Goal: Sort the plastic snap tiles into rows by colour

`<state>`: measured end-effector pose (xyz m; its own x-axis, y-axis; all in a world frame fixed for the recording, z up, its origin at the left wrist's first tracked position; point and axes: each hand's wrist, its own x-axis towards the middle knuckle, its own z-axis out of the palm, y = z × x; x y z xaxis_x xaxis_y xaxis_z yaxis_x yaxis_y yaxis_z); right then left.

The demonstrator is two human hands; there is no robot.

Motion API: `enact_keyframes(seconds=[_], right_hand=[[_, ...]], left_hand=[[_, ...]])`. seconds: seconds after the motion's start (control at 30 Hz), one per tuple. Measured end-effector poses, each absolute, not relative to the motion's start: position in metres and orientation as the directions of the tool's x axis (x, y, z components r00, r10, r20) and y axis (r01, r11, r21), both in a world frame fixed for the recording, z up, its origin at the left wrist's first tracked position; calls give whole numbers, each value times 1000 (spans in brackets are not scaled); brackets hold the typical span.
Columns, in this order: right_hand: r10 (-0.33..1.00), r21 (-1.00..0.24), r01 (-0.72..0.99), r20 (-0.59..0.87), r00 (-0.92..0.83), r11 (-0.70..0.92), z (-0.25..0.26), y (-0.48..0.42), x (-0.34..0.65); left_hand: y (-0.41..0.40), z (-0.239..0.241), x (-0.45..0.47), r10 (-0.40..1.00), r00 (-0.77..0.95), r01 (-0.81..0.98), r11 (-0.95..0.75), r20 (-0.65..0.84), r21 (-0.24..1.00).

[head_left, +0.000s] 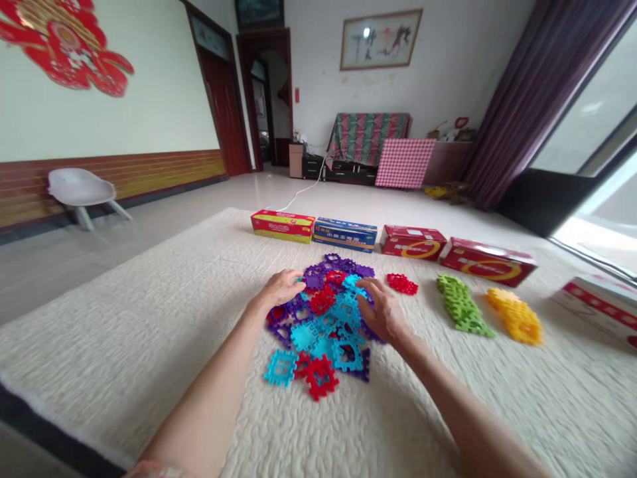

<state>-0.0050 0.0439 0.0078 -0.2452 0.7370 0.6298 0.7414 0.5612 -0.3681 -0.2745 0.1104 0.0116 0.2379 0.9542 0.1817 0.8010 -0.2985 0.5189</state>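
The pile of toothed plastic pieces (323, 322) lies on the quilted mat (149, 332), on the near side of the blue box (345, 236), the reference for all positions. The left hand (283, 289), near and left of the blue box, is half curled at the pile's edge; its fingertips are partly hidden, so a hold cannot be confirmed. The right hand (384, 311), near and slightly right of the blue box, is partly open beside a light-blue piece (352, 282); a grip cannot be confirmed. Caution: toothed edges may catch, so lifting one piece could drag others. Overlap may cause two to be picked up as one. A wide sweep rightward of the blue box could disturb the red stack (402, 284). Appearance: flat, mostly square pieces in purple, red and light blue, overlapping at random angles, with notched rims and many cut-out centres; purple predominates toward the blue box.
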Motion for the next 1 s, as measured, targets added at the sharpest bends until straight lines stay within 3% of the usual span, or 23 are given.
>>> enact_keyframes(seconds=[0.13, 0.27, 0.37, 0.77, 1.0], right_hand=[[609, -382, 474, 489, -624, 793, 29, -5, -27], [520, -375, 402, 302, -799, 835, 35, -39, -47], [545, -365, 444, 248, -801, 818, 30, -46, -57], [628, -420, 493, 297, -719, 762, 16, -37, -88], [692, -329, 612, 252, -677, 719, 16, -40, -105]], left_hand=[[101, -5, -274, 927, 293, 795, -372, 235, 479], [101, -17, -273, 887, 332, 791, -447, 319, 418], [103, -21, -274, 879, 316, 792, -452, 357, 410], [106, -26, -273, 880, 227, 824, -402, 417, 399], [104, -26, -272, 883, 197, 823, -385, 426, 418]])
